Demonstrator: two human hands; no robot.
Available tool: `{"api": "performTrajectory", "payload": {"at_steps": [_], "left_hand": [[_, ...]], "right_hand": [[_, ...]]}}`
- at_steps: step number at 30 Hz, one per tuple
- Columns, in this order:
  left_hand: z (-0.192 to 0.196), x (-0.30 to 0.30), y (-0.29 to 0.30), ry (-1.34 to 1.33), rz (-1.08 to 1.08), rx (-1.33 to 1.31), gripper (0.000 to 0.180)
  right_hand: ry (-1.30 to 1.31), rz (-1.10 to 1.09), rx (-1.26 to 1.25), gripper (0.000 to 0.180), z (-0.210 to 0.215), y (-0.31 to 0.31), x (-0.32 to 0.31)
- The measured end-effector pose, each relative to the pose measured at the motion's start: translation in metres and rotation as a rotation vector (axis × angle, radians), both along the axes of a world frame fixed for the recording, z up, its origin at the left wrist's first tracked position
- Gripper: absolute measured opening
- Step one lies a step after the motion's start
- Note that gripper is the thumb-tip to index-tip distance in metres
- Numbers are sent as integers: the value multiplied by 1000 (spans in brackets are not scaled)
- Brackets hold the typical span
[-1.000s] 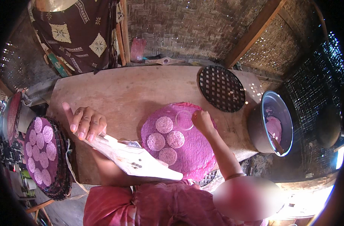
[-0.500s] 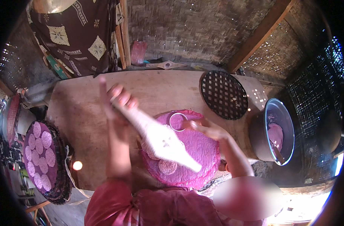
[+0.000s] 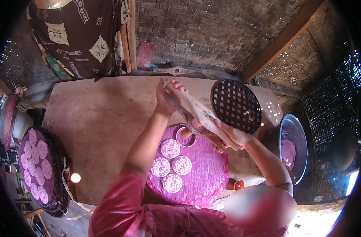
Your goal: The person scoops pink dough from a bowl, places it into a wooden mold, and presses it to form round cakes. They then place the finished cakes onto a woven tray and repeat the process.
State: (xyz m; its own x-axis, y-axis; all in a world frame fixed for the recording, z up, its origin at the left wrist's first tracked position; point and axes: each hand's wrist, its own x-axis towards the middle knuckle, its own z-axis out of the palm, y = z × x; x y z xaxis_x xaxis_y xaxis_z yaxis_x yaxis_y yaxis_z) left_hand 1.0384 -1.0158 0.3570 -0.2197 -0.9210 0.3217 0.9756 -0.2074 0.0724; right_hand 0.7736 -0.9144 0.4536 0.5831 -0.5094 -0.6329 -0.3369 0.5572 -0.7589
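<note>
Position: one head-worn fisheye view, above the person's own arms.
Facing: steeply down onto the wooden worktop [image 3: 97, 118], with the woven wall [image 3: 212, 35] at 12 o'clock.
Nearness: close; the forearms enter from 6 o'clock.
Edges: dark rim all round; straight lines bend.
Shared: single view only.

Both hands [image 3: 170, 94] [image 3: 231, 136] hold flat paddle [image 3: 198, 114] above mat [image 3: 206, 170].

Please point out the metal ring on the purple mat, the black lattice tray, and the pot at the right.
metal ring [image 3: 186, 137], head view, its rim
black lattice tray [image 3: 236, 106], head view, its middle
pot [image 3: 303, 130], head view, its rim
</note>
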Motion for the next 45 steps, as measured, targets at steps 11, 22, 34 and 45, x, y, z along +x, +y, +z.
{"api": "performTrajectory", "payload": {"at_steps": [11, 22, 34, 45], "left_hand": [[-49, 16, -11, -36, 70, 154, 45], [-63, -23, -13, 54, 41, 310, 47], [-44, -3, 27, -157, 103, 402, 42], [-37, -9, 8, -128, 78, 350, 44]], "right_hand": [[282, 85, -242, 73, -19, -6, 29], [554, 115, -293, 78, 0, -7, 14], [445, 50, -251, 72, -26, 24, 26], [537, -46, -388, 65, -11, 20, 31]]}}
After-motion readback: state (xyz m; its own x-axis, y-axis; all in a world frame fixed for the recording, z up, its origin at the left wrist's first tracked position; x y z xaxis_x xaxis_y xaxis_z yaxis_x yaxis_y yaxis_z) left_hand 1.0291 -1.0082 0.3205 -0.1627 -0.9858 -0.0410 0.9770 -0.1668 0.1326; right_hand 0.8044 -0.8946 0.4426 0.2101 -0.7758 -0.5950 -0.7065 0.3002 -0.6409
